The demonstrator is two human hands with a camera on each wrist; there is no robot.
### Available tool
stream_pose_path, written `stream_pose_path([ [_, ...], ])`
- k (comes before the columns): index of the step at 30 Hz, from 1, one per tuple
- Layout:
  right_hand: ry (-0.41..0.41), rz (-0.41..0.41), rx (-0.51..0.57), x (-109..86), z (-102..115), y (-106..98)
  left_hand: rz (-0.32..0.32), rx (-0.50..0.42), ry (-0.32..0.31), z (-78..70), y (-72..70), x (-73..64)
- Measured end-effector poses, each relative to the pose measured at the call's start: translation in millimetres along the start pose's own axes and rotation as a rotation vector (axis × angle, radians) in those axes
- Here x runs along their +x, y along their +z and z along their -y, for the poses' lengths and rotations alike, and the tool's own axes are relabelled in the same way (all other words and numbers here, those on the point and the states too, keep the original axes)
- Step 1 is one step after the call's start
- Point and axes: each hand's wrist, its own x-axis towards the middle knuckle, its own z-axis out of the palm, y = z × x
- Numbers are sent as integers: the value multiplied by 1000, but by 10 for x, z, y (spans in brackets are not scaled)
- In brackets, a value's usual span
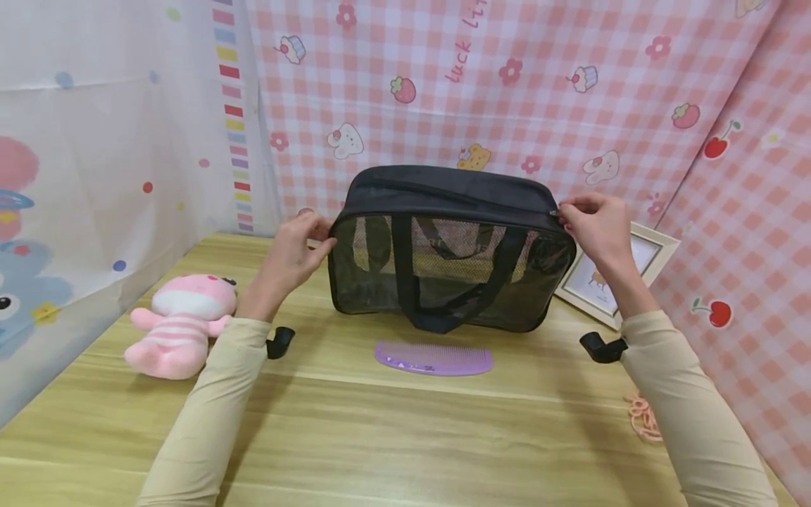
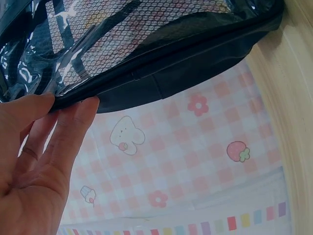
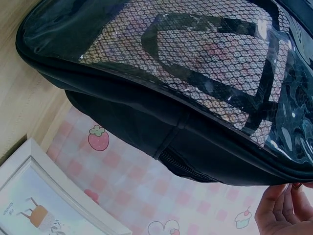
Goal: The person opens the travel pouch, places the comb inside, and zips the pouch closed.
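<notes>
A black toiletry bag (image 1: 481, 271) with see-through sides stands upright on the wooden table, its two dark strap handles hanging in front. My left hand (image 1: 295, 252) pinches the piping at the bag's upper left corner, thumb on one side and fingers on the other, as the left wrist view also shows. At the opposite upper corner, my right hand (image 1: 597, 224) pinches the small zipper pull (image 1: 554, 213). The dark zipper line (image 1: 443, 192) runs along the top of the bag. Black mesh lines the inside of the clear panel (image 3: 210, 54).
A purple comb (image 1: 434, 359) lies just in front of the bag. To the left is a pink plush toy (image 1: 180, 324). A white picture frame (image 1: 662, 246) leans behind my right arm, and a coral-coloured coiled item (image 1: 643, 419) lies beside that forearm. Checked cloth hangs behind.
</notes>
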Motion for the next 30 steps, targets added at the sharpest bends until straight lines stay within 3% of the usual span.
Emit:
stream_pose_path([
  [18, -48, 41, -59, 15, 48, -33, 5, -21, 70, -5, -36, -12],
  [30, -96, 59, -154, 46, 156, -10, 10, -11, 61, -9, -65, -11],
])
